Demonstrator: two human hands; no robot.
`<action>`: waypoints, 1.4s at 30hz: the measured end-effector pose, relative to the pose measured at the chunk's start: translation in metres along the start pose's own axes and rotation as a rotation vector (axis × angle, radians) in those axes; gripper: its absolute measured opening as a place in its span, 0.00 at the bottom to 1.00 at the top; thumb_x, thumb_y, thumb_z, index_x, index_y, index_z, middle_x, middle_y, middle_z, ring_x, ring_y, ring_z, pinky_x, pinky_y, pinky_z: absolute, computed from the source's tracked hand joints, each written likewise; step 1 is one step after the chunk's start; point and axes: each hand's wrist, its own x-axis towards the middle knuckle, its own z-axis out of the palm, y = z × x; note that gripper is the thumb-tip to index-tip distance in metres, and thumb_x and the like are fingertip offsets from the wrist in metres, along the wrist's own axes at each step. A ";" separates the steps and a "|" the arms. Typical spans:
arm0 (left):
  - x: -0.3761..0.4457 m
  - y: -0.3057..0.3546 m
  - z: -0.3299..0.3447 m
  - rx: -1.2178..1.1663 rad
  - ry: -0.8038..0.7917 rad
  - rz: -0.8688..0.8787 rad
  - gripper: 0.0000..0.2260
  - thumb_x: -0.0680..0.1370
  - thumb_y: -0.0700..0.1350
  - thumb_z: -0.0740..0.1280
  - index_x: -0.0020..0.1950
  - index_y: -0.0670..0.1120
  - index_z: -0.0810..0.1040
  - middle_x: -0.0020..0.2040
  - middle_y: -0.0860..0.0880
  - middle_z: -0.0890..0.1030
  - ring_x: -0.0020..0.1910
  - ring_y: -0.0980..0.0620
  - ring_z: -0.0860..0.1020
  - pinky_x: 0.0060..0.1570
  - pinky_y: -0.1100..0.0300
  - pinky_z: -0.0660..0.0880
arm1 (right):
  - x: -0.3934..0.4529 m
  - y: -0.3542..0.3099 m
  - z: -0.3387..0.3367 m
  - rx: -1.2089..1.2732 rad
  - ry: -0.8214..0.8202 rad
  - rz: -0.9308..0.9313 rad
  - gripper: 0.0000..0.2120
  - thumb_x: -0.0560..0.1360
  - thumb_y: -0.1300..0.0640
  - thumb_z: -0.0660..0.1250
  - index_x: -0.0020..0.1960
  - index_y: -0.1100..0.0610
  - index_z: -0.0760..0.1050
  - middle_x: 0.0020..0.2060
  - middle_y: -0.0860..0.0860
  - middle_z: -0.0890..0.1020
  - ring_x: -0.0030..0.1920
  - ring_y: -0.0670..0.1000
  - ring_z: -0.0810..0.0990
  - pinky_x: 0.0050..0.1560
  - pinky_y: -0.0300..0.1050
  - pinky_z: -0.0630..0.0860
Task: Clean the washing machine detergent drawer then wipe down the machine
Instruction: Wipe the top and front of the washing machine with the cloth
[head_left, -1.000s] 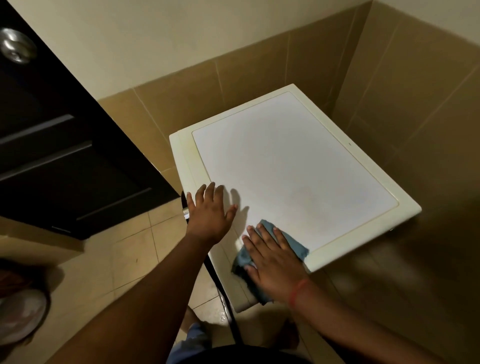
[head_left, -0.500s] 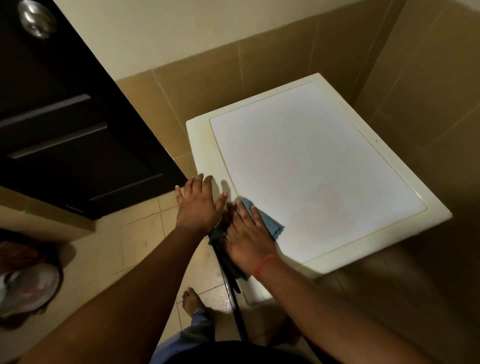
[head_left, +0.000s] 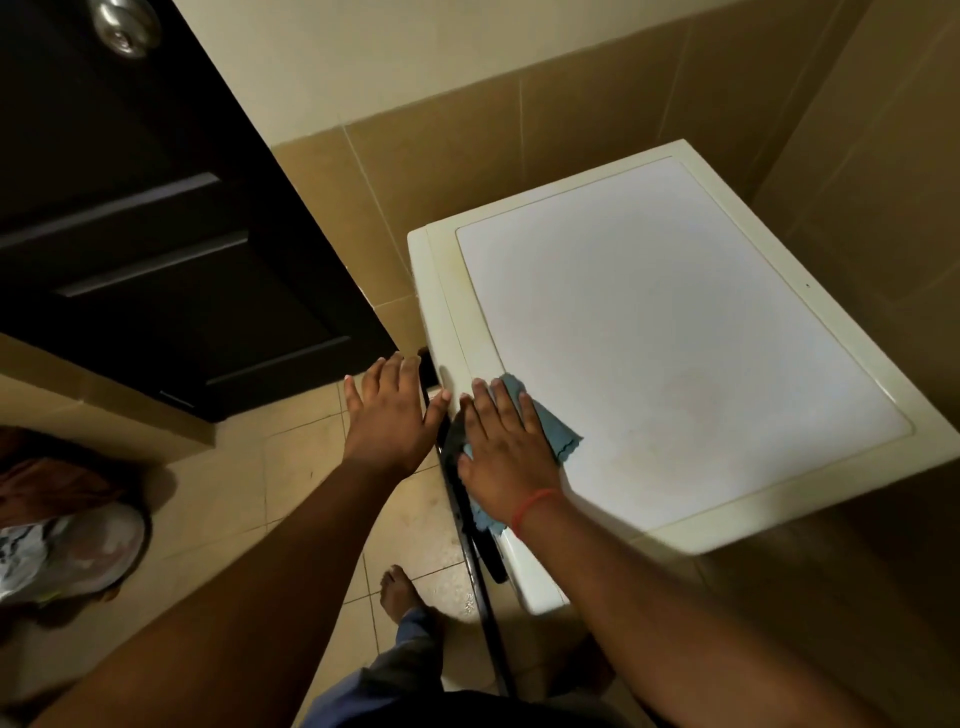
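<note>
The white washing machine (head_left: 675, 332) stands in a tiled corner, its flat top facing me. My right hand (head_left: 506, 449) lies flat with straight fingers on a blue cloth (head_left: 550, 421), pressing it onto the machine's front left edge. The cloth drapes over that edge below my wrist. My left hand (head_left: 392, 415) is spread open just left of the machine's front edge, its thumb close to the edge. The detergent drawer is not visible from above.
A dark door (head_left: 156, 234) with a metal knob (head_left: 124, 26) stands at the left. A basin with cloth (head_left: 62, 551) sits on the tiled floor at the lower left. My bare foot (head_left: 397, 592) is beside the machine's front. Tiled walls close in behind and right.
My right hand has slid the cloth leftward along the machine's front edge, from near the front right part to the left side. My left hand moved off the top to beside the edge.
</note>
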 end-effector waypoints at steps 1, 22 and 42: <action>0.000 -0.002 -0.001 0.007 -0.006 0.006 0.30 0.81 0.64 0.48 0.78 0.48 0.57 0.78 0.45 0.59 0.78 0.45 0.52 0.76 0.39 0.45 | -0.008 -0.001 0.002 0.007 0.006 -0.001 0.33 0.80 0.43 0.52 0.79 0.58 0.52 0.79 0.57 0.52 0.79 0.59 0.46 0.75 0.62 0.47; -0.010 0.091 0.015 -0.060 -0.030 0.198 0.29 0.81 0.63 0.49 0.77 0.47 0.58 0.78 0.44 0.59 0.78 0.44 0.53 0.75 0.37 0.46 | -0.139 0.133 0.007 -0.032 0.036 0.176 0.29 0.80 0.46 0.50 0.78 0.56 0.57 0.78 0.54 0.56 0.78 0.56 0.54 0.75 0.59 0.54; -0.038 0.198 0.033 -0.014 -0.018 0.305 0.30 0.81 0.64 0.48 0.77 0.47 0.58 0.78 0.44 0.59 0.78 0.42 0.53 0.74 0.37 0.47 | -0.145 0.213 -0.005 -0.028 0.076 0.166 0.31 0.79 0.41 0.44 0.79 0.55 0.56 0.78 0.54 0.57 0.78 0.56 0.52 0.76 0.59 0.51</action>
